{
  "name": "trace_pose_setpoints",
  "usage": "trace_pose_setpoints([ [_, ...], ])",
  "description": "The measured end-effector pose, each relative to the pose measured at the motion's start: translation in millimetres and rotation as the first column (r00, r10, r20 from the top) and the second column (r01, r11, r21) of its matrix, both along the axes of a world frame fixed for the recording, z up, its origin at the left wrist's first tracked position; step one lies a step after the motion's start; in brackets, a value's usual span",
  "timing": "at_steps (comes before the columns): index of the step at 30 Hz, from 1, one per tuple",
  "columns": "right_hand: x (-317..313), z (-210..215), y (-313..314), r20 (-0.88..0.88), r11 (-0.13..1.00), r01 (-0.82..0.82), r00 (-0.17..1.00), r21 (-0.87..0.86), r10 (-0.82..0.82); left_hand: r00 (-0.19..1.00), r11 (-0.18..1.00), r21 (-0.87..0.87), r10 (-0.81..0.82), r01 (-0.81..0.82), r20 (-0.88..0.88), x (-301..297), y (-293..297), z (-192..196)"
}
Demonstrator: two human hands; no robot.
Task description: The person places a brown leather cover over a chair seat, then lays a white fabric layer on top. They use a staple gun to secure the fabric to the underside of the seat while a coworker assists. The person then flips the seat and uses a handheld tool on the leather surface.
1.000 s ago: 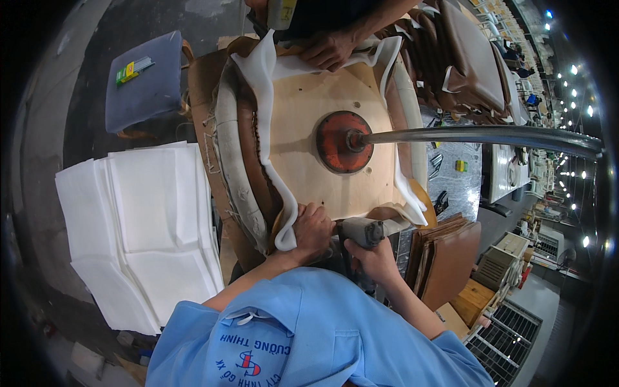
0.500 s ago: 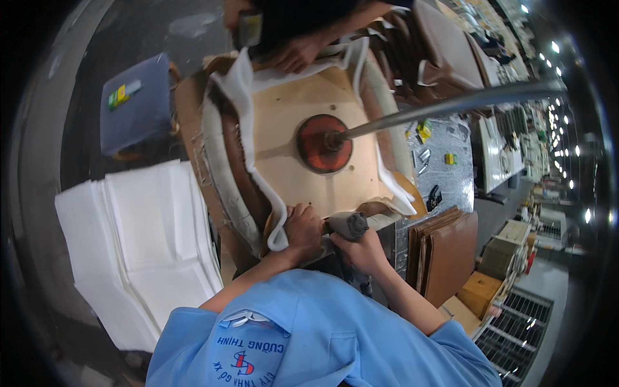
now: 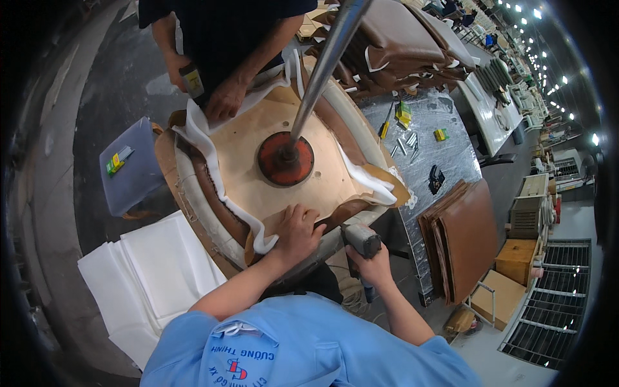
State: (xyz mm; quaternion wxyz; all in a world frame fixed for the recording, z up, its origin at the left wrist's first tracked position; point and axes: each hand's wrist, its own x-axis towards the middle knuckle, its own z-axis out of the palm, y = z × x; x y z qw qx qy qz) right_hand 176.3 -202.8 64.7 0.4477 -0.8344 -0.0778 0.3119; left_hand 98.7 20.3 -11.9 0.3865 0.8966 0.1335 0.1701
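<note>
Seat panel (image 3: pixel 330 177) is pinned beneath the red disc (image 3: pixel 271 169). More brown cover (image 3: pixel 345 215) has been exposed at its near edge, as the staple gun (image 3: pixel 363 241), clasped in the right hand (image 3: pixel 374 263), has been parted from the left hand (image 3: pixel 300 233). Whether cover is pinched there cannot be told; that edge is judged unfinished.
</note>
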Motion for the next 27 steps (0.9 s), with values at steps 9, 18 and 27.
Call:
trace_pose_setpoints([
  [9,1,-4,0,0.058,1.0,0.016,0.998,0.018,-0.017,0.988,0.99,0.064,-0.129,0.124,0.079,49,-5,-8],
  [18,47,27,13,-0.161,0.996,-0.067,0.985,-0.053,0.058,0.988,0.988,-0.011,-0.154,0.154,0.023,55,-6,-12],
  [27,95,38,45,-0.202,0.968,-0.218,0.961,-0.126,0.19,0.998,0.998,-0.024,-0.058,0.059,0.033,59,-8,-13],
])
